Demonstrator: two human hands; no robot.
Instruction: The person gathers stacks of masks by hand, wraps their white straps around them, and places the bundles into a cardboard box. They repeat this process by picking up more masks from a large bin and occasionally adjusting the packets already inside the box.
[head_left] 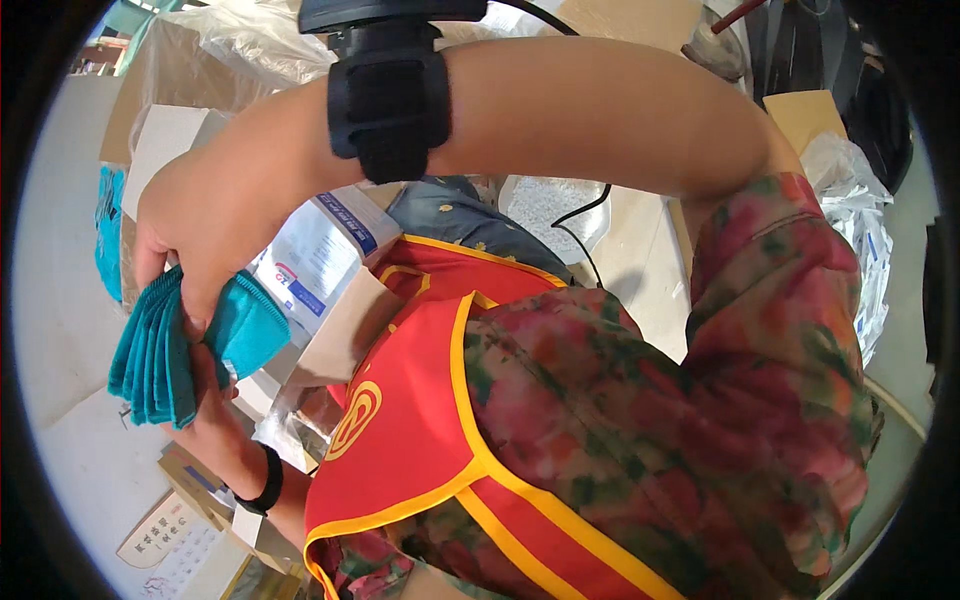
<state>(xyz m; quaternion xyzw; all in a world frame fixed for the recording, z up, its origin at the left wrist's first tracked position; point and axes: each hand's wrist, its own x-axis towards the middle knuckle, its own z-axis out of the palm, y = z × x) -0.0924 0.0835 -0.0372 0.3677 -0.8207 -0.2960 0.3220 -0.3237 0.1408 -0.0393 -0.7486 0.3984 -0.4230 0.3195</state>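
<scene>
A stack of folded teal cloth pieces (pixel 155 350), with several layers showing at its edge, is held between both my hands at the left. From above, my right hand (pixel 205 235) grips it, fingers and thumb closed over its upper edge. Below, my left hand (pixel 207 385) pinches the lower part of the stack; some of its fingers are hidden behind the cloth. An open carton with white and blue printed packs (pixel 310 265) stands just right of the stack. More teal cloth (pixel 110 235) hangs at the far left, beside a carton.
My right forearm (pixel 580 115) arches across the top. Cardboard boxes and clear plastic film (pixel 250 50) lie behind. A printed card (pixel 165 530) and an opened box are at lower left. A clear bag of silvery packs (pixel 870 250) sits at right, and a thin black cable (pixel 585 215) crosses a pale surface.
</scene>
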